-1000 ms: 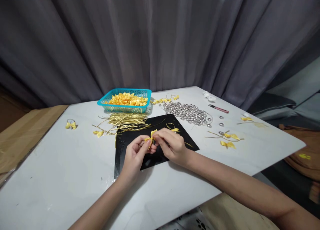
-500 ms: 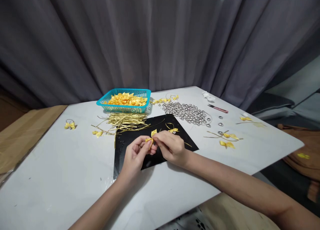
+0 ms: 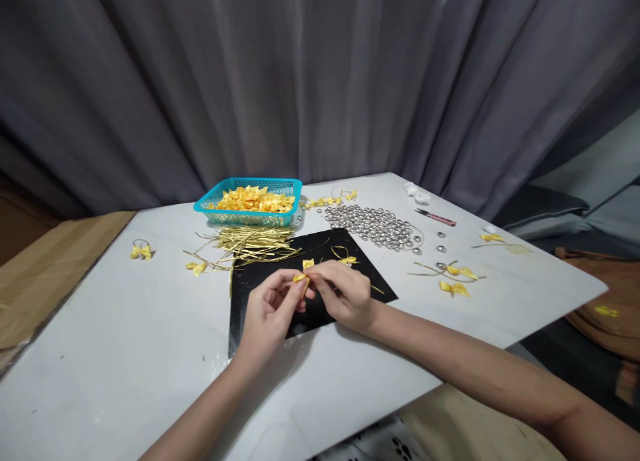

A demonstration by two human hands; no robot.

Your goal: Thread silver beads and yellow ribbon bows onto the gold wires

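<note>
At six o'clock, the left hand (image 3: pixel 273 307) and right hand (image 3: pixel 346 293) cover the middle of the yellow bow (image 3: pixel 308 264), the detail there too small to tell! Part of the black sheet (image 3: pixel 311 322) hides behind them. Patterned cloth (image 3: pixel 393 442), five o'clock: cut off! Cardboard (image 3: pixel 60 267), nine o'clock: same!

Head: camera is looking forward and down
Table (image 3: pixel 145 341): is spreading near, below
Curtain (image 3: pixel 330 81): is facing the lens, farther off

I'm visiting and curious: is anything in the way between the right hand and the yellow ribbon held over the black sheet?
Nothing visible: the right hand and left hand both pinch the yellow ribbon directly, above the black sheet.
</note>
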